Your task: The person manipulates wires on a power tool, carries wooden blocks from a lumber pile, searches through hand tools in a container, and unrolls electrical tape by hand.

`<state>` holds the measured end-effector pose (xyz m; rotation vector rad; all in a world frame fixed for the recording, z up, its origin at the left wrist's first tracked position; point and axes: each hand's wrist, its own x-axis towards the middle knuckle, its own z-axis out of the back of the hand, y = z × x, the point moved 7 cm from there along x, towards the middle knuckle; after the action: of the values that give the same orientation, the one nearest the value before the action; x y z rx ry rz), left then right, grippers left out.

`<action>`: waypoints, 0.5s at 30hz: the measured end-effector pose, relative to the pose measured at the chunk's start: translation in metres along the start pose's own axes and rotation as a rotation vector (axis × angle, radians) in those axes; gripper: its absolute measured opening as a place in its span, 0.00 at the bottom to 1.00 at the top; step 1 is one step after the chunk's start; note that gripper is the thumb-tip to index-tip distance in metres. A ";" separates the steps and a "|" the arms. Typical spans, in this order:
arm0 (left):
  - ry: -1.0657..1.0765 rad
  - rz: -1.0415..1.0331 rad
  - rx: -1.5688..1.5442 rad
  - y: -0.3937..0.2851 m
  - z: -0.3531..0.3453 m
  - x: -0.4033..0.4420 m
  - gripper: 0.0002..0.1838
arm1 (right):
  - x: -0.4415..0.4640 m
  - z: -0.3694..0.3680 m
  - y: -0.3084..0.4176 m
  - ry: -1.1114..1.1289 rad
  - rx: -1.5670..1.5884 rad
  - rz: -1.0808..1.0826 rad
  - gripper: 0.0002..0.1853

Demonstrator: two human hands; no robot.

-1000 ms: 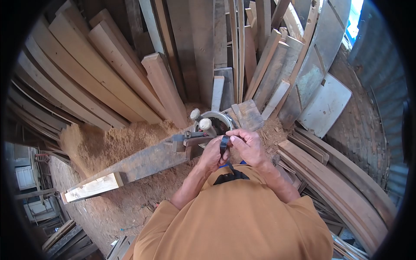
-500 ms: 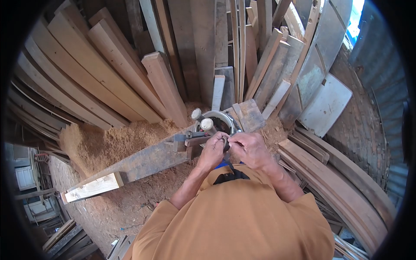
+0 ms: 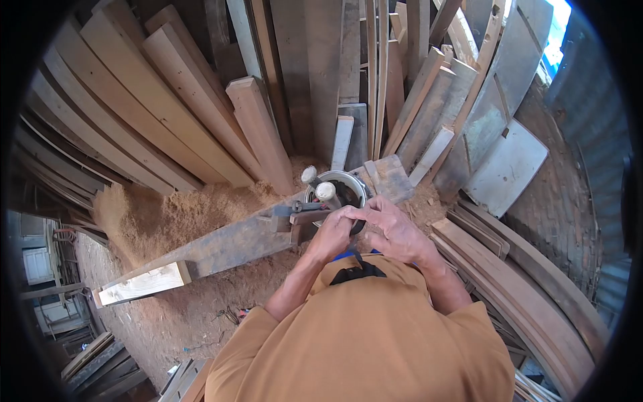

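My left hand (image 3: 333,234) is closed around a dark round thing (image 3: 358,226), a roll by its look, only partly visible between the hands. My right hand (image 3: 390,231) meets it, thumb and index finger pressed together by the left fingertips; what they pinch is too small to name. Just beyond the hands stands a round metal container (image 3: 362,189) with dark contents. Two pale-topped handles (image 3: 326,192) stick up at its left side. Beside them a dark metal tool (image 3: 307,208) lies by a small wooden block (image 3: 311,218).
A long board (image 3: 228,236) runs to the lower left, with a pale wood piece (image 3: 149,283) at its end. Sawdust (image 3: 161,218) is heaped behind it. Upright planks (image 3: 261,130) lean at the back. More planks (image 3: 509,281) lie at the right.
The dark round thing, plainly visible between my hands earlier, is now mostly covered by them. My right hand's fingers have shifted over the left fingertips. The view has shifted slightly.
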<state>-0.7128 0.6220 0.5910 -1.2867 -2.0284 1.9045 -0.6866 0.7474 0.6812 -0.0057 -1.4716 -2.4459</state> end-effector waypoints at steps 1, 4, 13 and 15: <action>0.034 -0.002 -0.045 0.000 0.000 0.001 0.16 | -0.001 0.002 -0.003 -0.012 -0.003 -0.022 0.18; 0.120 0.002 -0.415 -0.003 -0.005 -0.003 0.17 | -0.007 0.004 -0.025 -0.088 0.171 -0.155 0.15; -0.041 -0.453 0.042 -0.030 -0.005 -0.009 0.16 | -0.031 -0.019 -0.062 -0.248 0.988 -0.445 0.12; -0.063 -0.470 0.112 -0.033 -0.005 -0.012 0.15 | -0.031 -0.026 -0.066 -0.238 1.076 -0.415 0.12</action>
<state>-0.7188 0.6229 0.6266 -0.6527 -1.9906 1.8142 -0.6693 0.7612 0.6066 0.2542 -2.9326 -1.5958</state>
